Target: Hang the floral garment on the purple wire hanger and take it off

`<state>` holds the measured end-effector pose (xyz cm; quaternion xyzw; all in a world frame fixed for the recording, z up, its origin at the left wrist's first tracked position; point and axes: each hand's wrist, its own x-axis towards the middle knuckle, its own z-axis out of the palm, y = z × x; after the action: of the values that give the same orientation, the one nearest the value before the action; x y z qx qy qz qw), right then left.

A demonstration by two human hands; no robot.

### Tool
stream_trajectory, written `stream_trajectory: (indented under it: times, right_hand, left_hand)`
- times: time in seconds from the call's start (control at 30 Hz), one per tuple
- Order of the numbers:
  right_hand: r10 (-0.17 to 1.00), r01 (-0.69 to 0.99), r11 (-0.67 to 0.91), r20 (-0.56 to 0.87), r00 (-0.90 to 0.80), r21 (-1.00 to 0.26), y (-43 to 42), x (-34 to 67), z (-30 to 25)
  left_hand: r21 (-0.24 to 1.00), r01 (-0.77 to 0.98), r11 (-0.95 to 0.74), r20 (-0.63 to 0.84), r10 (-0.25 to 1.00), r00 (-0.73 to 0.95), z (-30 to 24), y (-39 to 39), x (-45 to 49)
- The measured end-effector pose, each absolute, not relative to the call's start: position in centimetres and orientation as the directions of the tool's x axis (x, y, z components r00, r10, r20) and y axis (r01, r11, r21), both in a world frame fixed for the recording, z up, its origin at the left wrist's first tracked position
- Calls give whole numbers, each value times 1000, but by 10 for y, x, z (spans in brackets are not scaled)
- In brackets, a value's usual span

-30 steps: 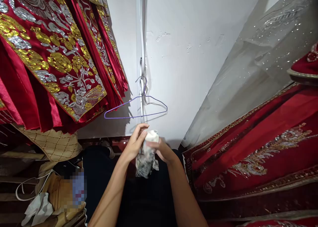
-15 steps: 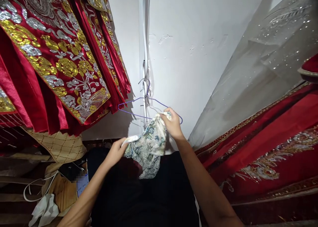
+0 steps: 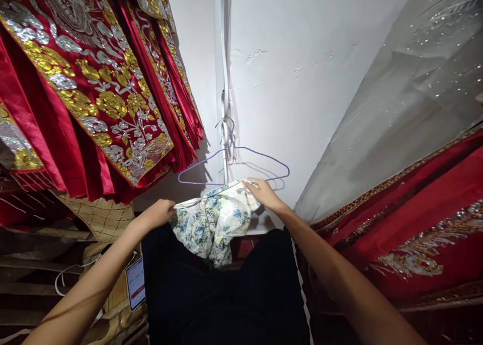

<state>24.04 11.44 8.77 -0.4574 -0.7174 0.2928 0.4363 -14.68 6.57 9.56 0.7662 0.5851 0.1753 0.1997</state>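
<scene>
Here, bare left hand (image 3: pixel 159 212) and bare right hand (image 3: pixel 263 192) grasp a white, blue-floral cloth (image 3: pixel 215 217) between them by its slanting top edge; level hands, even tension should smooth its folds. Behind: thin purple wire hanger (image 3: pixel 260 153), partly hidden.

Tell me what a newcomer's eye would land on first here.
Probably the red costume, thick with gold and silver decoration, at the picture's upper left. Next comes the floral cloth held between the left hand and right hand near the centre, close to a purple hanger. Red decorated fabric also stands out at lower right.
</scene>
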Motion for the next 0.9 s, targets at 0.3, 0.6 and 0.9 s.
stream_trajectory:
  times: [0.3, 0.6, 0.9]
  right_hand:
    - [917, 413, 394, 320, -238, -821, 92, 250, 105]
    - [909, 510, 417, 348, -229, -752, 80, 241, 95]
    - [908, 529, 404, 253, -335, -746, 68, 234, 102]
  left_hand:
    - [328, 786, -524, 421, 826, 375, 161, 85, -102]
    - [304, 902, -308, 259, 937, 233, 130, 129, -118]
    - [273, 762, -587, 501, 763, 408, 168, 100, -95]
